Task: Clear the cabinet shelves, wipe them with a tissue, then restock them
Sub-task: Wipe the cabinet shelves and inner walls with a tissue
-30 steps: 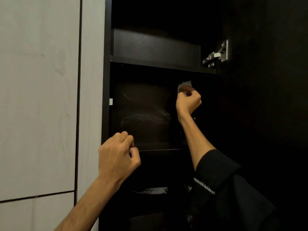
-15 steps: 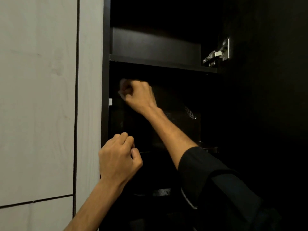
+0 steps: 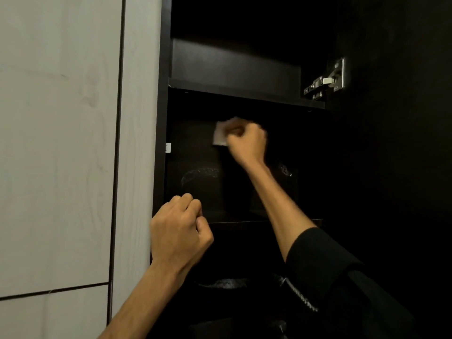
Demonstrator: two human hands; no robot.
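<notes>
One tissue [image 3: 220,134], upright, in right hand [image 3: 247,140]

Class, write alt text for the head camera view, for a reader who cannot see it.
A right hand presses a white tissue against the dark back wall of an open cabinet. The left hand, curled and holding nothing visible, is raised near the cabinet's left edge, beside a pale wood-grain panel.

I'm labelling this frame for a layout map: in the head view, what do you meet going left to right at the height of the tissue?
Pale wood-grain panel → dark cabinet side edge → small white shelf peg → tissue → right hand gripping it → open dark cabinet door.
</notes>
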